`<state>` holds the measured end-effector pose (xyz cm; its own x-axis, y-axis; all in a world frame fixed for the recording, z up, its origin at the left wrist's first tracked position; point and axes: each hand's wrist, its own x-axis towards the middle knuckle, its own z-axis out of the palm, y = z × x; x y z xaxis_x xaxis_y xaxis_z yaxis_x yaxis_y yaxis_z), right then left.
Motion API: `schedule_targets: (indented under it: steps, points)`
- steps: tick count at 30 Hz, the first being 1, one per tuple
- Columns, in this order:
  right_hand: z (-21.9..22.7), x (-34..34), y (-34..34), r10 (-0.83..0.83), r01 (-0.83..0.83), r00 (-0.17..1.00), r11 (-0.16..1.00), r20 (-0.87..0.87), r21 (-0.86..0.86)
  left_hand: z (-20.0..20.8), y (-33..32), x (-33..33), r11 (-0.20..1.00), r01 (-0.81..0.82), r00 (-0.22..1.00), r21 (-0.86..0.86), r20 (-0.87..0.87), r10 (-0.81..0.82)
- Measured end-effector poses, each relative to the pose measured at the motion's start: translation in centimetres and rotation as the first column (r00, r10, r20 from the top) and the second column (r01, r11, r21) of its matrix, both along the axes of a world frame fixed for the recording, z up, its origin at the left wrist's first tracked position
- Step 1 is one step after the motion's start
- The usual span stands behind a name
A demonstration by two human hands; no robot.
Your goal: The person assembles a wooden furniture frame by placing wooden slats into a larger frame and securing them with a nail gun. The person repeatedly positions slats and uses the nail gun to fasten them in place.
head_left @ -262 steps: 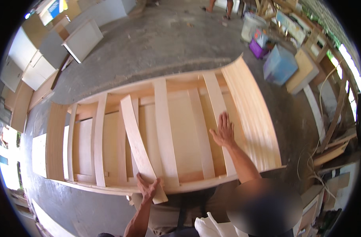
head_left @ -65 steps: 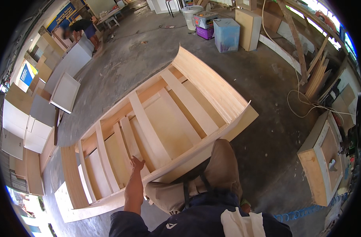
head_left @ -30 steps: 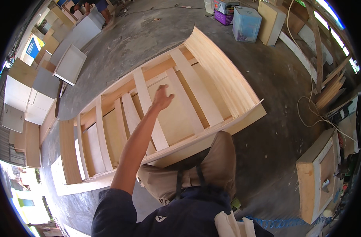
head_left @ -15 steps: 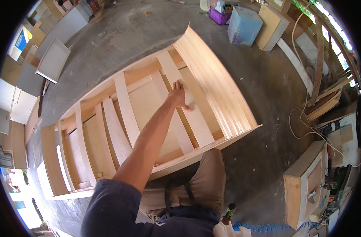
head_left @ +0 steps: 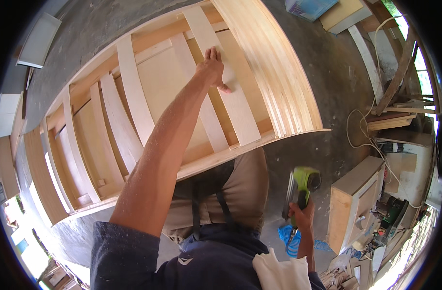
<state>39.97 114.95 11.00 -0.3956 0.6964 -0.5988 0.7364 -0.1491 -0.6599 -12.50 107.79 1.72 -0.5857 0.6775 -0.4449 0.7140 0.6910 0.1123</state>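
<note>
My left hand lies with its fingers stretched out on a pale wooden slat, its arm reaching across a large wooden frame. Several crosswise slats span this frame, and a curved, striped wooden panel closes its right end. To the right of my knee, my right hand grips the handle of a green and black nail gun, held upright and apart from the frame. A blue coiled hose hangs below the gun.
A wooden drawer-like box stands on the floor at right, with tools and scraps beyond it. A pale cable loops nearby. Boards lean along the right side. A white cloth hangs by my right side.
My right hand has come up into view with the nail gun, which was low at the bottom edge before. The left hand stays on the slat while the view has shifted.
</note>
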Motion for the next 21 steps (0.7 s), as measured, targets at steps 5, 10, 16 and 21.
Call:
schedule_targets:
  steps: [5,10,16,21]
  points:
    - [3.3,-7.5,0.3,0.065,-0.094,0.977,0.986,-0.201,-0.135,0.4,-0.5,0.7,0.999,0.015,1.000,-0.048,-0.014,-0.016]
    - [2.3,-9.6,0.2,0.128,-0.175,0.957,0.971,-0.261,-0.163,0.9,0.4,1.4,0.994,0.107,0.994,-0.024,0.030,-0.106]
    - [1.5,-7.7,-0.5,0.103,-0.142,0.970,0.975,-0.219,-0.169,0.5,1.1,1.1,0.947,0.319,0.944,-0.037,0.102,-0.314]
    - [1.7,-5.5,-1.2,0.040,-0.075,0.979,0.982,-0.199,-0.173,0.3,1.5,1.2,0.948,0.317,0.942,-0.020,0.121,-0.313]
